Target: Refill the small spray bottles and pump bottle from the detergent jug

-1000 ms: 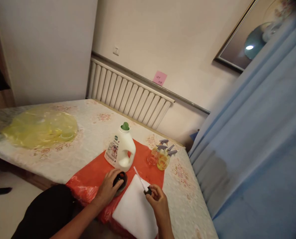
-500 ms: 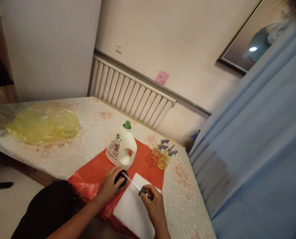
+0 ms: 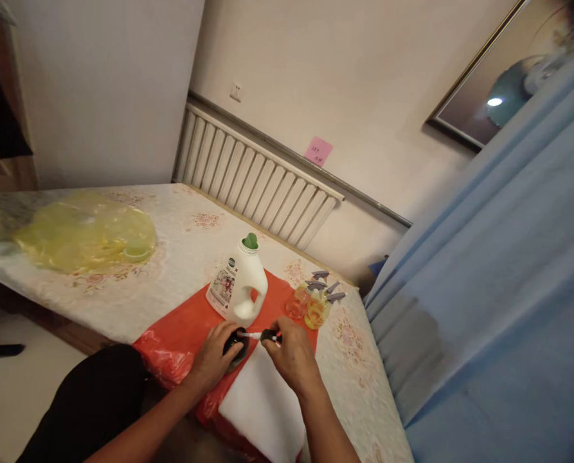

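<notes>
My left hand (image 3: 216, 349) is wrapped round a dark round bottle (image 3: 237, 350), which stands on a red plastic sheet (image 3: 175, 328). In my right hand (image 3: 292, 354) is a black pump head (image 3: 269, 335) with a pale dip tube (image 3: 252, 335). The tube's tip is at the mouth of the bottle; whether it is inside I cannot tell. Just beyond my left hand stands a white detergent jug (image 3: 241, 283) with a handle and something green in its neck. A folded white cloth (image 3: 262, 405) lies below my right hand.
Several spray bottles (image 3: 317, 312) with grey triggers and red or yellow contents stand right of the jug. A yellow plastic bag (image 3: 89, 235) and a pale green ring-like lid (image 3: 135, 253) lie on the left of the flowered bedspread (image 3: 180, 251). A blue curtain (image 3: 499, 276) hangs at right.
My right hand has moved up and away from me with the pump head, and the tube now lies more level, pointing at the bottle. My left hand stays on the bottle.
</notes>
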A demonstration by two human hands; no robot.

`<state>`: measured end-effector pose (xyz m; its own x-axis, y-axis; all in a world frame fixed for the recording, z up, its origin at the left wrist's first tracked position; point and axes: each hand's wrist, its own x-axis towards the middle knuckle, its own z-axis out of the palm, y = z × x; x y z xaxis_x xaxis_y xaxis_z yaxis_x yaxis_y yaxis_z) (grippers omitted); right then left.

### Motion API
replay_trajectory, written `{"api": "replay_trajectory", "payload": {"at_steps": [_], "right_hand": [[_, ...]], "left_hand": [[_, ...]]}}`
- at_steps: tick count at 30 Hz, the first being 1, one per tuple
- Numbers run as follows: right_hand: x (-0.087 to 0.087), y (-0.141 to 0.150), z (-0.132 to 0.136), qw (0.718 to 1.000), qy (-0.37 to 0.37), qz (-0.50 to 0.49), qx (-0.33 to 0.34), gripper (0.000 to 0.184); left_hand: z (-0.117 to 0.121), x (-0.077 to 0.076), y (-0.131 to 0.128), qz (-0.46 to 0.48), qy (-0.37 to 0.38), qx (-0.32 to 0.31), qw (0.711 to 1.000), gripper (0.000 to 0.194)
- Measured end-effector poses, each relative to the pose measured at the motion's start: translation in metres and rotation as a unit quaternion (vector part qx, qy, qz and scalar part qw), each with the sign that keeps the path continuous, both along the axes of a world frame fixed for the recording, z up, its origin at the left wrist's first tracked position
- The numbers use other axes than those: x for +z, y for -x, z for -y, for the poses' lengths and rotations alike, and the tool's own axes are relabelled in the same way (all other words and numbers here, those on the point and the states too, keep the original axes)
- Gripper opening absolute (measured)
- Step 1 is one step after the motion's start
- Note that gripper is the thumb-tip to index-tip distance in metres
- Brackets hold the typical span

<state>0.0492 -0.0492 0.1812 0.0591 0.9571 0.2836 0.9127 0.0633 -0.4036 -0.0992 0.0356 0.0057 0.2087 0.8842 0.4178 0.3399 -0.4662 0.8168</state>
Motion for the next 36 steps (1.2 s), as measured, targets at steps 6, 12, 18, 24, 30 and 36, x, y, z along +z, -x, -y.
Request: {"api": "replay_trajectory", "payload": {"at_steps": [6,12,18,24,30,36], "right_hand": [[-0.006,0.018,-0.04,0.987,0.042,0.142,0.056,0.009],[-0.028,0.032,-0.064,0.973,0.088,0.188,0.105,0.009],[-0.039,0.037,-0.069,0.978,0.09,0.153,0.109,0.004],[-0.051,0.016,-0.059,0.994,0.059,0.023,0.094,0.06],[-0.079,-0.008,-0.058,0.968,0.054,-0.217,0.112,0.052],[-0.088,0.002,-0.059,0.964,0.028,-0.228,0.131,0.035]], "left_hand": [[0.0,-0.001,0.0,0.003,0.001,-0.003,1.0,0.034],[0.001,0.001,0.0,0.009,0.003,-0.013,1.0,0.034],[0.0,0.0,0.0,0.015,0.004,-0.013,1.0,0.034],[0.0,-0.004,-0.001,0.015,0.001,-0.007,1.0,0.034],[0.0,-0.006,-0.001,0.012,0.0,0.002,1.0,0.034],[0.001,-0.004,-0.001,0.009,-0.001,0.002,1.0,0.036]]}}
